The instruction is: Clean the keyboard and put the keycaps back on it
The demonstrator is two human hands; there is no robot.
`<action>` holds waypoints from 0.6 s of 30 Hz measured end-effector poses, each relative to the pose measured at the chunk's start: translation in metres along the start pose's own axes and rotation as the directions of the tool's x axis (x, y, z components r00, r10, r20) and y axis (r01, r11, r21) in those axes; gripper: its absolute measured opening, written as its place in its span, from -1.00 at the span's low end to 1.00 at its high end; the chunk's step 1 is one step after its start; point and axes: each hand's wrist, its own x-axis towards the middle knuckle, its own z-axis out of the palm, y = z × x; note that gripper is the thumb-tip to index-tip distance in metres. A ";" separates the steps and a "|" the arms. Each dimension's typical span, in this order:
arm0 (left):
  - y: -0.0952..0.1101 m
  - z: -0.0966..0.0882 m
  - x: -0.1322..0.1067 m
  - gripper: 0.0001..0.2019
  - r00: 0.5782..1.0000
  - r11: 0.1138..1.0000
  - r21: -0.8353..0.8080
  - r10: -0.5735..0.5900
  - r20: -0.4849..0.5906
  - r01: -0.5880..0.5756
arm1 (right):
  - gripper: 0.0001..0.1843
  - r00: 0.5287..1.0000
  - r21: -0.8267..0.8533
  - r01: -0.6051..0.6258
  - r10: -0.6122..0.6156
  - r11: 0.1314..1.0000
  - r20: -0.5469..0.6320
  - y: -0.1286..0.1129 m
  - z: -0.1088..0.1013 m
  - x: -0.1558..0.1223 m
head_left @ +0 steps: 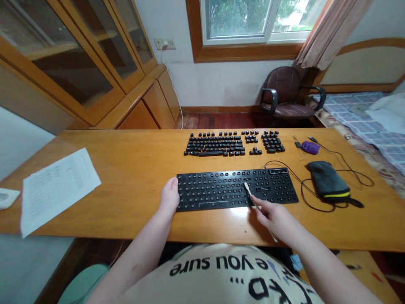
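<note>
Toothbrush (249, 192) against a keyboard (211, 190) with its keycaps off.
The keyboard lies at the middle of the wooden table (136, 181), its left end gripped by the left hand (170, 195). The right hand (274, 216) is closed around the toothbrush handle, the brush head over the keyboard right of its middle. On the far side, loose black keycaps (215, 145) sit in keyboard order. A dark gray pouch (327, 179) lies to the right, and printed paper (58, 185) lies at the left.
</note>
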 end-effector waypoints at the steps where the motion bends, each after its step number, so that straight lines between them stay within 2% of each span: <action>1: 0.000 0.000 0.000 -0.60 1.000 1.000 0.001 -0.001 0.004 0.001 | -0.42 1.000 -0.011 0.016 -0.016 1.000 0.018 0.000 0.004 -0.002; 5: -0.004 -0.001 0.002 -0.61 1.000 1.000 0.020 0.012 0.005 -0.012 | -0.45 0.988 -0.042 0.097 -0.091 0.994 0.123 -0.001 0.013 -0.022; 8: -0.007 -0.001 0.004 -0.61 1.000 0.999 0.034 0.017 -0.006 -0.016 | -0.47 0.958 -0.022 0.176 -0.166 0.984 0.234 0.002 0.006 -0.036; 10: -0.007 -0.001 0.004 -0.62 1.000 1.000 0.019 0.010 -0.006 -0.010 | -0.50 0.944 -0.006 0.221 -0.213 0.975 0.251 0.007 -0.002 -0.036; 11: -0.008 -0.001 0.004 -0.62 1.000 1.000 0.009 0.006 -0.005 -0.006 | -0.51 0.955 -0.016 0.220 -0.212 0.975 0.209 0.011 -0.006 -0.033; 13: -0.007 0.000 0.004 -0.62 1.000 1.000 -0.005 0.003 -0.004 -0.003 | -0.49 0.985 -0.056 0.172 -0.170 0.984 0.041 0.018 -0.011 -0.022; 15: -0.007 0.000 0.004 -0.62 1.000 1.000 -0.004 0.003 -0.006 -0.003 | -0.46 0.985 -0.066 0.133 -0.140 0.989 -0.105 0.022 -0.013 -0.007; 18: -0.007 0.000 0.004 -0.63 1.000 1.000 0.001 0.000 -0.006 0.000 | -0.45 0.974 -0.070 0.146 -0.156 0.987 -0.167 0.018 -0.010 0.014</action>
